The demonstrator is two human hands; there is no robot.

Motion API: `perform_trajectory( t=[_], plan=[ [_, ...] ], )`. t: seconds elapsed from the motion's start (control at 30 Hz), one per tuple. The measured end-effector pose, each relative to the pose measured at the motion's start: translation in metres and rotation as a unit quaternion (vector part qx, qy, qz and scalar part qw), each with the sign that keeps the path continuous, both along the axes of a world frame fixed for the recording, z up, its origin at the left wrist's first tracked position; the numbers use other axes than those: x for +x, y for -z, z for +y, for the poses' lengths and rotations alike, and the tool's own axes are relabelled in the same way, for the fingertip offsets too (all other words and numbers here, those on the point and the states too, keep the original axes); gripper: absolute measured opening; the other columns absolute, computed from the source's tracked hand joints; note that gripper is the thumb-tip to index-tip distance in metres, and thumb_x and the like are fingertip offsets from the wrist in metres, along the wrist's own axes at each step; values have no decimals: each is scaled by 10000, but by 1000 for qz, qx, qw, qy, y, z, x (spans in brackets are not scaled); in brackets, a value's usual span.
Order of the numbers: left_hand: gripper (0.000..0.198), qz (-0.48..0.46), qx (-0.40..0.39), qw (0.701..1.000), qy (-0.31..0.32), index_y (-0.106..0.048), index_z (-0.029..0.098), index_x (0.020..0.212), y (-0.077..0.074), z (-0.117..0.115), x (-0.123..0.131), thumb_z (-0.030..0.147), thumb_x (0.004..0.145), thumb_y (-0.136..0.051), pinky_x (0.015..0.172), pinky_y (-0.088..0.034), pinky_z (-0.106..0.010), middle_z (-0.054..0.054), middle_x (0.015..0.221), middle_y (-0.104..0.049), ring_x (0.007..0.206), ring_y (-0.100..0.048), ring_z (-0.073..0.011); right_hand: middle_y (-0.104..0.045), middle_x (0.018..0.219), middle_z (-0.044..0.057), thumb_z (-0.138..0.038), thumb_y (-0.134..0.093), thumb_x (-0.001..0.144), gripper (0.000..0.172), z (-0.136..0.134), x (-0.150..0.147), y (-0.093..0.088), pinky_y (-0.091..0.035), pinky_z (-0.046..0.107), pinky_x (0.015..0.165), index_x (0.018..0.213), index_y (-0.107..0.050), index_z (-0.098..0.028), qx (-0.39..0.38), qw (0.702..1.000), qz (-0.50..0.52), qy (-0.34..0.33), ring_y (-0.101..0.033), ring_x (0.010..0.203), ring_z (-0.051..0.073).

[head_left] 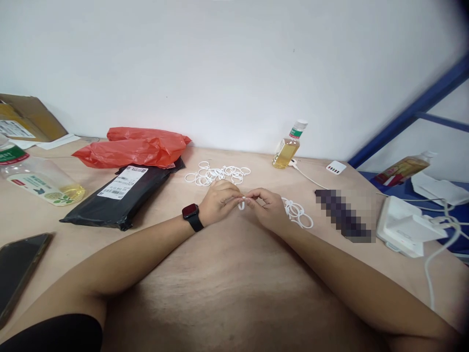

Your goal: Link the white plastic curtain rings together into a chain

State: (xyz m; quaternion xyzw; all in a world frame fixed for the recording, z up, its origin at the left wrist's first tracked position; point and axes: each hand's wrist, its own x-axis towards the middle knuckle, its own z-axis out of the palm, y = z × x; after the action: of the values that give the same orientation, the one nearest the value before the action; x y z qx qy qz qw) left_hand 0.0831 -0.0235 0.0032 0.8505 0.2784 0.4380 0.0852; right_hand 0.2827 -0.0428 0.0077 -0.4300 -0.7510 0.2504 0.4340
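In the head view, a small white ring [242, 207] is pinched by the fingertips of both the left grip [222, 201] and the right grip [266, 208], hanging just below them. Should either pinch slacken, it could be lost among similar loose rings [212, 174] beyond the left grip.

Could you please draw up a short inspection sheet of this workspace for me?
Surface: light brown tabletop, in use.
Work pieces: pile of white rings beyond the hands; smaller group of rings beside the right forearm.
Hands: left hand and right hand meet at the fingertips, pinching a white ring.
Clutter: red bag, black parcel, phone, left bottle, back bottle, cardboard box.
Cables: white cables around the white adapter, right side.
Surroundings: pale wall behind; blue frame at right.
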Motion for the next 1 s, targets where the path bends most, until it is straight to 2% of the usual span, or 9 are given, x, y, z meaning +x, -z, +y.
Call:
perform_trajectory(
  t=[0.1, 0.17, 0.3, 0.43, 0.57, 0.7, 0.8, 0.9, 1.0],
  plan=[
    [226, -9, -17, 999, -26, -697, 220, 928, 5, 4, 1, 379, 967, -542, 866, -466, -365, -55, 924, -728, 895, -650, -174, -736, 840, 23, -357, -591, 903, 283, 1, -5, 2, -522, 282, 659, 1144, -628, -213, -44, 998, 38, -17, -662, 708, 154],
    [229, -3, -37, 998, -42, -696, 229, 966, 8, 6, 0, 420, 947, -570, 892, -461, -385, -54, 954, -735, 918, -656, -187, -731, 820, 14, -349, -556, 912, 341, 3, -5, 2, -493, 260, 582, 1218, -597, -204, -73, 996, 38, -36, -632, 634, 136],
    [387, 33, -56, 992, -106, -664, 239, 1112, 10, 9, -3, 517, 844, -682, 986, -404, -446, -74, 1107, -709, 1070, -614, -249, -737, 842, 32, -277, -542, 886, 216, 13, 6, -5, -484, 282, 650, 1003, -708, -204, -2, 994, -108, 15, -648, 707, 156],
    [437, 101, -78, 973, -190, -646, 224, 1167, 14, 14, -5, 512, 840, -677, 1029, -330, -521, -118, 1254, -635, 1216, -512, -318, -705, 762, 55, -345, -605, 859, 229, 22, 20, -20, -427, 310, 642, 711, -715, -210, 42, 931, -360, 47, -627, 698, 187],
    [455, 142, -102, 961, -213, -647, 204, 1165, 20, 19, -5, 496, 818, -682, 1025, -309, -562, -141, 1278, -606, 1243, -469, -354, -703, 870, 29, -376, -572, 912, 202, 35, 14, -30, -420, 293, 666, 879, -720, -243, 32, 927, -373, 26, -642, 785, 179],
    [466, 146, -109, 957, -224, -643, 199, 1178, 22, 20, -5, 490, 815, -678, 1032, -314, -558, -142, 1279, -597, 1235, -473, -348, -667, 1077, 88, -275, -504, 948, 250, 56, -9, -24, -434, 297, 706, 1113, -688, -232, 60, 910, -410, 9, -642, 882, 204],
    [454, 138, -110, 958, -228, -645, 202, 1174, 21, 20, -6, 473, 813, -685, 1031, -326, -544, -136, 1283, -594, 1228, -477, -341, -645, 1038, 116, -236, -488, 942, 243, 63, -21, -15, -426, 301, 657, 1069, -693, -208, 40, 890, -454, 23, -637, 806, 208],
    [448, 121, -99, 964, -217, -644, 203, 1184, 19, 18, -5, 476, 830, -679, 1032, -332, -522, -130, 1285, -595, 1229, -480, -328, -640, 1020, 117, -241, -516, 927, 179, 58, -21, -11, -431, 294, 660, 917, -687, -185, 24, 906, -422, 24, -628, 808, 199],
    [372, 82, -66, 978, -178, -659, 215, 1163, 14, 14, -5, 459, 882, -641, 1027, -335, -484, -102, 1244, -628, 1193, -518, -284, -662, 957, 74, -248, -545, 913, 129, 47, -15, -9, -458, 285, 711, 885, -656, -189, -17, 965, -260, -6, -621, 829, 178]
  ],
)
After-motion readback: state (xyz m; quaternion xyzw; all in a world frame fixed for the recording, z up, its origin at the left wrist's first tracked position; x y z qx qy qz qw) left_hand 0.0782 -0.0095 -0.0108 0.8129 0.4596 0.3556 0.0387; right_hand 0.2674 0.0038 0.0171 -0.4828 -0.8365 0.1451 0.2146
